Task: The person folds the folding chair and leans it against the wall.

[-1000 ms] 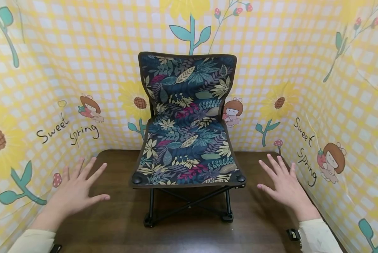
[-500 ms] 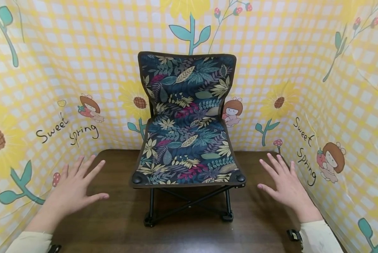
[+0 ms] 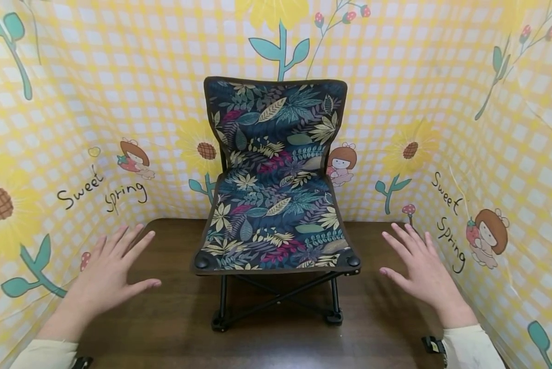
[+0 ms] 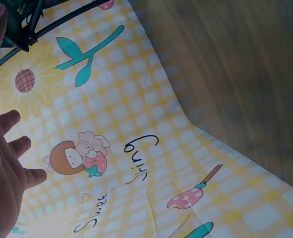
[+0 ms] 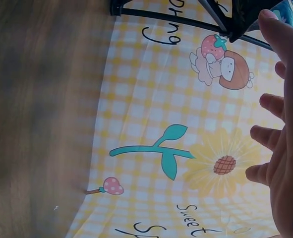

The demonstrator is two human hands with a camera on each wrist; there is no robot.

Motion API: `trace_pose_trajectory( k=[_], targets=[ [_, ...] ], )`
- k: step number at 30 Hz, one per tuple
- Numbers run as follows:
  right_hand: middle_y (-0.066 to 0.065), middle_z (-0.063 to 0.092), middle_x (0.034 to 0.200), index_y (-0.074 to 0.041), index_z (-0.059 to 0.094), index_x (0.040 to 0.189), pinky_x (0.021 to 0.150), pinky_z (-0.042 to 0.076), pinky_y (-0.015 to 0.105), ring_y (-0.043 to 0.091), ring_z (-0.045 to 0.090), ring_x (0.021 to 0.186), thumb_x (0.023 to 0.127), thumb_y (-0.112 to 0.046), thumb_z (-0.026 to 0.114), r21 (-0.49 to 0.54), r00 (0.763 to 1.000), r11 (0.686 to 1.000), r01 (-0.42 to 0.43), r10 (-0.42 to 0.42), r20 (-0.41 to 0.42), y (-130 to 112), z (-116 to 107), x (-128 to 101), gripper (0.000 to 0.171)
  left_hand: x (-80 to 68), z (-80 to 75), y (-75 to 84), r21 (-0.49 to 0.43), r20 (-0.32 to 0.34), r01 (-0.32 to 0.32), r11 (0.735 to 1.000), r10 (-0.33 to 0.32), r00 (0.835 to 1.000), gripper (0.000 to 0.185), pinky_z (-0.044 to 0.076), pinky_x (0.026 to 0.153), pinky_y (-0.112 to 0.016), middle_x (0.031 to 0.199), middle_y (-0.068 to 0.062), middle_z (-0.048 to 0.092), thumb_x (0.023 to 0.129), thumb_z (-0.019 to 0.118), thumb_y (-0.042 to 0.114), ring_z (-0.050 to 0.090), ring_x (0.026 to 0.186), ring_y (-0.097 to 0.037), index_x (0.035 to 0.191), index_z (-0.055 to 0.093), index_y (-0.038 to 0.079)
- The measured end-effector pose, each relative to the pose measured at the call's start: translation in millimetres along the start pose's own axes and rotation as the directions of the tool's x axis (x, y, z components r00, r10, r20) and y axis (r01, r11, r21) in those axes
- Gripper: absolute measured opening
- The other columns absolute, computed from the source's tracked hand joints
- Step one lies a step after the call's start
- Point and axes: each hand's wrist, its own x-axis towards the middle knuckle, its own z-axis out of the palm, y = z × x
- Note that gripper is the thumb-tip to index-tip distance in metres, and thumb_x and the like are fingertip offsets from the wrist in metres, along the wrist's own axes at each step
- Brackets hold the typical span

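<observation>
A small folding chair (image 3: pixel 276 205) with a dark leaf-print fabric seat and back stands unfolded in the middle of the head view. Its black metal legs (image 3: pixel 278 300) cross at the front, and black caps cover the seat's front corners. To the chair's left, my left hand (image 3: pixel 105 277) hovers with fingers spread, apart from it. My right hand (image 3: pixel 423 271) is held on the other side in the same spread way, touching nothing. In the left wrist view, black frame tubes (image 4: pixel 32 29) show past the thumb; the right wrist view has chair legs (image 5: pixel 225 25) at the top.
The chair stands on a brown wooden tabletop (image 3: pixel 276 348). Yellow checked cloth (image 3: pixel 156 77) with flowers, cartoon figures and lettering hangs behind it and along both sides, close beside each hand. A black strap piece (image 3: pixel 432 345) sits at the right wrist.
The whole head view has shifted slightly to the right. Both hands keep their spread pose beside the chair, and the chair stays where it was.
</observation>
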Motion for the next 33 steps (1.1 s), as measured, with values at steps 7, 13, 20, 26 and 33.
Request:
trace_pose_trajectory(
  k=[7,13,20,26,33],
  targets=[
    [0.006,0.028,0.168,-0.024,0.038,0.16,0.126,0.004,0.061,0.035,0.021,0.156,0.083,-0.049,0.081,0.021,1.0,1.0,0.015,-0.015,-0.017,-4.3,-6.0,2.6,0.092,3.8,-3.8,2.8,-0.007,-0.048,-0.039,0.999,0.038,0.998,0.115,0.003,0.122,-0.069,0.169,-0.01,0.025,0.07,0.085,0.063,0.014,0.157,-0.037,0.163,0.029,0.024],
    [0.007,0.03,0.167,-0.023,0.039,0.159,0.126,0.007,0.061,0.033,0.021,0.157,0.086,-0.053,0.076,0.031,0.999,0.999,0.028,-0.027,-0.03,-7.9,-9.8,3.7,0.088,5.4,-4.8,5.2,-0.01,-0.087,-0.081,0.997,0.079,0.993,0.111,0.009,0.124,-0.066,0.166,-0.013,0.032,0.071,0.079,0.068,0.02,0.155,-0.039,0.161,0.035,0.021],
    [0.008,0.033,0.166,-0.018,0.044,0.157,0.127,0.006,0.057,0.033,0.024,0.155,0.092,-0.064,0.064,0.044,0.996,0.997,0.062,-0.059,-0.072,-12.5,-12.7,3.4,0.082,6.2,-6.9,7.8,-0.034,-0.116,-0.095,0.995,0.09,0.989,0.107,0.011,0.125,-0.062,0.164,-0.014,0.034,0.074,0.075,0.071,0.023,0.154,-0.039,0.16,0.038,0.019],
    [0.008,0.034,0.166,-0.017,0.045,0.156,0.127,0.008,0.058,0.033,0.025,0.155,0.095,-0.071,0.053,0.06,0.995,0.996,0.072,-0.067,-0.077,-18.6,-17.6,6.1,0.082,7.4,-7.6,11.0,-0.074,-0.17,-0.138,0.988,0.124,0.978,0.104,0.014,0.127,-0.056,0.162,-0.014,0.038,0.076,0.073,0.072,0.025,0.154,-0.038,0.157,0.043,0.015],
    [0.01,0.038,0.163,-0.016,0.047,0.155,0.127,0.011,0.057,0.035,0.03,0.153,0.097,-0.071,0.048,0.074,0.987,0.99,0.119,-0.11,-0.12,-26.0,-20.7,8.9,0.08,9.0,-7.2,19.9,-0.15,-0.188,-0.175,0.973,0.146,0.971,0.099,0.013,0.128,-0.052,0.161,-0.014,0.039,0.081,0.067,0.075,0.025,0.155,-0.036,0.156,0.045,0.014]
  ],
)
